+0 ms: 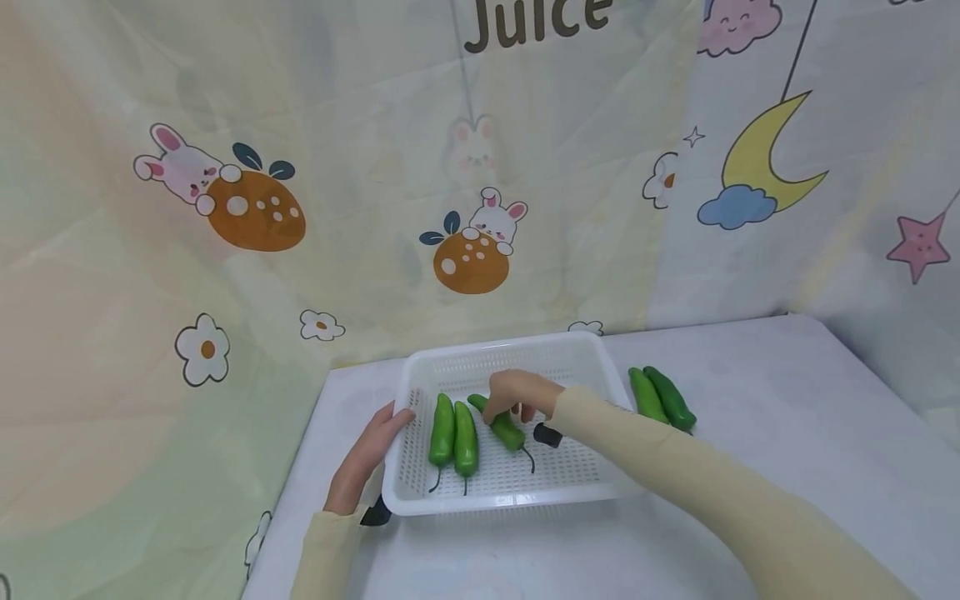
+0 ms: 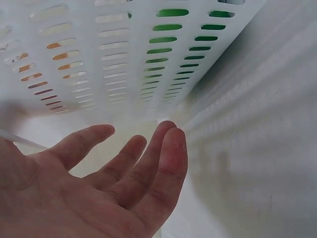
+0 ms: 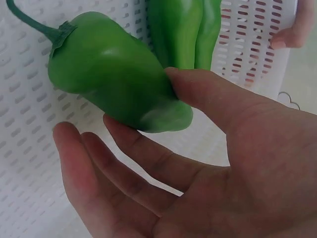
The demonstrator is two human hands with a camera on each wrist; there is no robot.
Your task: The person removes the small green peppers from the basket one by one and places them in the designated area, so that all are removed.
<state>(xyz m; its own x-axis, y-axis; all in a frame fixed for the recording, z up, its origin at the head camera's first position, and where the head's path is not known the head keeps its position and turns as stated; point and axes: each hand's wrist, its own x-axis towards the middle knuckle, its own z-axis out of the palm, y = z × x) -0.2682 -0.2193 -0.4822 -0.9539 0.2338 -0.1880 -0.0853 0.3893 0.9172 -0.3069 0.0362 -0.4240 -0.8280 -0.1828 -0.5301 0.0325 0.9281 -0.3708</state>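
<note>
A white perforated plastic basket (image 1: 517, 500) stands on the table. My left hand (image 1: 366, 465) holds its left rim, the thumb (image 3: 285, 38) over the inside and the other fingers (image 2: 171, 163) loosely bent outside, below the wall. Inside the basket, my right hand (image 1: 519, 393) pinches a green chili pepper (image 3: 109, 64) between thumb and fingers near its tip; the stem points toward me. Two more green chili peppers, one at the left (image 1: 442, 431) and one beside it (image 1: 466, 439), lie side by side in the basket's left half.
Two green peppers, a lighter one (image 1: 645, 395) and a darker one (image 1: 670, 398), lie on the white tabletop (image 1: 787, 433) right of the basket, partly behind my right sleeve (image 1: 675, 467). A printed cloth (image 1: 360, 275) hangs behind the table.
</note>
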